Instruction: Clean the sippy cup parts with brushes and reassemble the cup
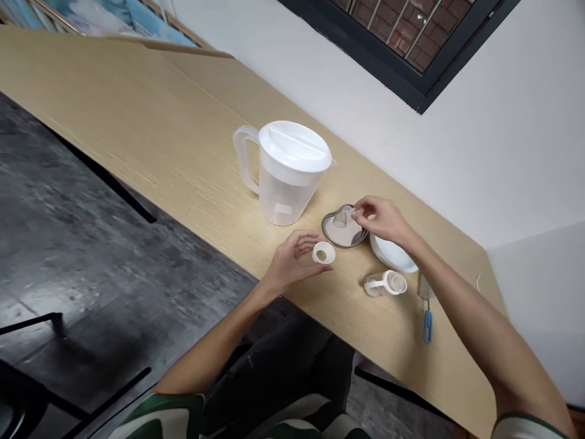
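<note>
My left hand is closed around a white ring-shaped bottle collar, its round opening facing up toward me. Over a shiny metal kidney-shaped tray, my right hand pinches a small clear piece whose kind I cannot make out. In the tray rests a translucent cup-like piece, just left of those fingertips. A small clear bottle with a white top stands nearer me, below the right forearm. Partly behind my right hand and wrist is a white bowl.
A large translucent pitcher with a white lid stands behind my left hand. Right of the bottle lies a blue-handled tool. The wooden table runs along a white wall with a barred window. A crib-like frame with blue lining is far left.
</note>
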Demonstrator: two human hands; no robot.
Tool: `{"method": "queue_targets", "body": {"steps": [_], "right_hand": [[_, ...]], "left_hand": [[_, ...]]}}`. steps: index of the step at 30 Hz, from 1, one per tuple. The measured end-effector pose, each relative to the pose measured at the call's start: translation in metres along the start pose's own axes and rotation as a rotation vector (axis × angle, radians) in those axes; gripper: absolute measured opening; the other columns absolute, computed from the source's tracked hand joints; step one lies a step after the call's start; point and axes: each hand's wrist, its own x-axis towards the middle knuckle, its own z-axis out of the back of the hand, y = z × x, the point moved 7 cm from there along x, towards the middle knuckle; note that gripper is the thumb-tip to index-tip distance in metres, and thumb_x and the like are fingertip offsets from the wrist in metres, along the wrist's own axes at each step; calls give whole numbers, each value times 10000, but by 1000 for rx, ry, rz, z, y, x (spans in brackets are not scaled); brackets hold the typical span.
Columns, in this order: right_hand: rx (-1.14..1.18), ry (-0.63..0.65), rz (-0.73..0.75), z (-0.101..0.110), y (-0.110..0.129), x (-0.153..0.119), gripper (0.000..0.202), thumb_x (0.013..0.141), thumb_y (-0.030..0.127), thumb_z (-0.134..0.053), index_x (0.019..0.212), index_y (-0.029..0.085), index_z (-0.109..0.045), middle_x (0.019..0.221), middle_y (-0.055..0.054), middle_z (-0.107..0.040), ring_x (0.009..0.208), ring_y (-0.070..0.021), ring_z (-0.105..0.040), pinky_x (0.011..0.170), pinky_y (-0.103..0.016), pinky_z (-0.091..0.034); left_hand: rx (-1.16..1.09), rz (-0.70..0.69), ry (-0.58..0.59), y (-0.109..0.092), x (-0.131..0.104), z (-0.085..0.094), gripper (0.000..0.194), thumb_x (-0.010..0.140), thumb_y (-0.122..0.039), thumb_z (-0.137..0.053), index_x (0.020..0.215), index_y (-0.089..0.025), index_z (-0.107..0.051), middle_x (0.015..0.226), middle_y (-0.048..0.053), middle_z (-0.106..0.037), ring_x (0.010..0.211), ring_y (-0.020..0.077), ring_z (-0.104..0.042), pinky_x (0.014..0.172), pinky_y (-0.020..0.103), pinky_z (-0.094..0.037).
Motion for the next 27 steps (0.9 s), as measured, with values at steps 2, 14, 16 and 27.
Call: {"method": "queue_targets", "body": {"steps": [2, 14, 16, 27], "right_hand": [[379, -74, -8, 23, 23, -22, 389, 833, 348, -676, 1165, 158, -607, 1033, -81, -652, 887, -179, -638, 812, -326, -531], [419, 66, 135, 4, 65, -119, 466, 742, 342, -806, 1188, 273, -691, 1079, -54, -569, 920, -144, -570, 851, -313, -518], [350, 46, 129, 9, 60, -130, 458, 748, 336, -804, 1189, 275, -696, 1031, -48, -568, 849, -128, -556, 803, -300, -511], [544, 47, -134, 19, 24, -180, 560, 854, 460, -680, 1327, 193, -547, 1076, -81, -636, 839, -155, -633, 768, -331, -544]], "left_hand": [[-48, -11, 12, -2, 0, -6, 692, 575, -218, -895, 1140, -173, -497, 1115, 123, -678, 1056, 234, -665, 962, 404, -551], [-55, -159, 13, -33, -21, -62, 679, 587, -204, -898, 1131, -163, -495, 1075, 104, -667, 1006, 210, -681, 896, 326, -584], [-21, -185, 40, -33, -26, -72, 671, 599, -206, -894, 1140, -162, -499, 1075, 104, -666, 1015, 208, -680, 898, 320, -584], [124, -367, 138, -45, -35, -105, 678, 616, -152, -878, 1197, -184, -530, 1150, 107, -637, 1095, 241, -647, 979, 408, -541]]}}
